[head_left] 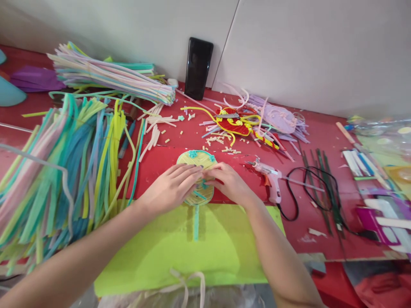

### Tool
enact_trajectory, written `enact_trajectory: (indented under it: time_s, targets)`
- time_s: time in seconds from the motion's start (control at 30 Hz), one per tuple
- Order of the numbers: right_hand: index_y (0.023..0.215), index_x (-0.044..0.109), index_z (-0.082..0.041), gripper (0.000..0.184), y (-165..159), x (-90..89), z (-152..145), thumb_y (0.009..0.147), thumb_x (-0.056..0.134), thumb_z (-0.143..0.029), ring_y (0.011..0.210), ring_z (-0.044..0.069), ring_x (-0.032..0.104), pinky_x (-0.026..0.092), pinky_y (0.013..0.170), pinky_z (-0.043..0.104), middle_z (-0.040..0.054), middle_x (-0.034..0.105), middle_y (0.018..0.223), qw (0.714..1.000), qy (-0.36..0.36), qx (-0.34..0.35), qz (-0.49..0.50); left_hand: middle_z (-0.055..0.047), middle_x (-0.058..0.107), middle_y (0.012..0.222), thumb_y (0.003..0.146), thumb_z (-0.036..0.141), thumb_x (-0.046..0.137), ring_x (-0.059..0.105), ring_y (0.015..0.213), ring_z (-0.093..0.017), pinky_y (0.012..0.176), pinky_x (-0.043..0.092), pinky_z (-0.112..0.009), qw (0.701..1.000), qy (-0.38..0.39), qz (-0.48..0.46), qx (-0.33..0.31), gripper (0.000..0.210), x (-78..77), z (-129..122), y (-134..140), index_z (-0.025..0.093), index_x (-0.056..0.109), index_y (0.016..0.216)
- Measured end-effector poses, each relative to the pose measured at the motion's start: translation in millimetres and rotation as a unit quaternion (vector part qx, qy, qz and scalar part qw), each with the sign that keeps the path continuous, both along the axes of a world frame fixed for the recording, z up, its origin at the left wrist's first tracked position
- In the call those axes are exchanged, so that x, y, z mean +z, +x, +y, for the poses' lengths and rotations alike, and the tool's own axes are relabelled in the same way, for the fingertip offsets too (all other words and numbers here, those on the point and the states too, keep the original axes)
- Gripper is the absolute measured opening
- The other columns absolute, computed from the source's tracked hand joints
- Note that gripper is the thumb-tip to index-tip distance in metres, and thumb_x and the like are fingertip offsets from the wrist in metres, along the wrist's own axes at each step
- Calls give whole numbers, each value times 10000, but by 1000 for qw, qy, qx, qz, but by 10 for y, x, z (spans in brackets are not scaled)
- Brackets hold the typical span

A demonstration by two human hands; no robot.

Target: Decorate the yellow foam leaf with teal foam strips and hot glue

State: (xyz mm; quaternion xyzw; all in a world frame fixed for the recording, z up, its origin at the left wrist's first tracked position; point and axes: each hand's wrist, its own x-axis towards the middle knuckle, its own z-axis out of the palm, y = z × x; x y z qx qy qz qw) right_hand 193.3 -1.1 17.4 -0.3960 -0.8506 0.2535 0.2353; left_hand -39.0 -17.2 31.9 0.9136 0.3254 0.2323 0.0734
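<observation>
A round yellow fan-shaped piece made of pipe cleaners (183,159) lies in front of me, with a teal rim, teal flowers along its upper edge and a straight teal handle (196,224) pointing toward me. My left hand (175,185) rests over its left part, fingers stretched out and the tips reaching its middle. From the other side my right hand (226,179) comes in with thumb and forefinger pinched near the left fingertips. Whatever sits between those fingers is hidden. A teal strip (200,195) shows on the fan's face below the hands.
Bundled pipe cleaners (112,79) and a loose colourful heap (64,171) fill the left. A black phone (198,68) leans on the wall. Cut scraps and a lilac piece (279,119) lie behind. At right are a pink glue gun (272,182) and its black cord (293,214). A lime-green sheet (231,248) lies nearest me.
</observation>
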Motion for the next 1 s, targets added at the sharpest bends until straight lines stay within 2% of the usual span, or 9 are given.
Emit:
enact_trajectory:
  time_s: [0.1, 0.23, 0.33, 0.47, 0.63, 0.77, 0.9, 1.0]
  targets:
    - [1052, 649, -249, 194, 6, -12, -20, 864, 605, -225, 968, 160, 594, 497, 894, 336, 49, 591, 1007, 1000, -5, -22, -2, -126, 513, 1368, 950, 268, 411, 479, 1261, -229, 1076, 372, -412, 999, -19, 50, 9, 422, -60, -100, 39, 113, 434, 1342]
    - [1008, 651, -269, 157, 1, -7, -28, 858, 615, -240, 1005, 162, 592, 478, 939, 346, 38, 583, 1025, 1000, -13, -26, -4, -143, 318, 1500, 939, 442, 398, 324, 1372, -286, 1115, 289, -488, 993, -42, 111, 6, 587, -175, -201, 1, 126, 326, 1429]
    - [1027, 636, -271, 171, -1, 6, -25, 865, 602, -226, 1022, 161, 587, 471, 954, 350, 39, 584, 1039, 999, -22, -28, -5, -145, 206, 1541, 920, 519, 384, 263, 1398, -305, 1119, 254, -520, 990, -57, 129, -20, 651, -240, -207, -49, 176, 267, 1460]
    - [1015, 612, -266, 155, -1, 35, -13, 872, 589, -213, 1072, 176, 570, 457, 964, 382, 33, 627, 1122, 1000, -23, -14, -7, -132, 128, 1560, 912, 521, 406, 240, 1404, -325, 1110, 257, -537, 988, -79, 123, -43, 628, -260, -161, -92, 263, 256, 1464]
    - [905, 628, -246, 55, 1, 47, 5, 878, 584, -229, 1069, 186, 567, 433, 964, 402, 0, 657, 1177, 1000, 1, 13, -11, -102, 81, 1573, 900, 511, 446, 235, 1403, -340, 1108, 264, -546, 988, -94, 106, -60, 592, -253, -129, -118, 321, 302, 1442]
    - [873, 654, -245, 72, -1, 29, 16, 880, 583, -244, 1043, 180, 576, 444, 943, 386, -4, 665, 1173, 1000, 11, 14, -8, -107, 75, 1573, 896, 503, 459, 241, 1398, -351, 1103, 265, -557, 988, -83, 111, -64, 567, -241, -129, -115, 339, 335, 1425]
    - [986, 662, -253, 161, 37, 68, -30, 923, 514, -245, 1047, 170, 594, 449, 952, 384, 7, 674, 1160, 999, 31, -5, 12, -113, 115, 1568, 897, 508, 454, 259, 1392, -348, 1106, 255, -558, 989, -81, 110, -60, 554, -234, -134, -110, 324, 367, 1412]
    - [1152, 614, -277, 262, 119, 126, -158, 941, 471, -213, 1124, 175, 554, 439, 982, 392, 8, 623, 1252, 996, 80, -33, -7, -113, 137, 1564, 899, 509, 449, 268, 1390, -343, 1108, 253, -555, 988, -83, 112, -60, 550, -233, -134, -112, 311, 378, 1407]
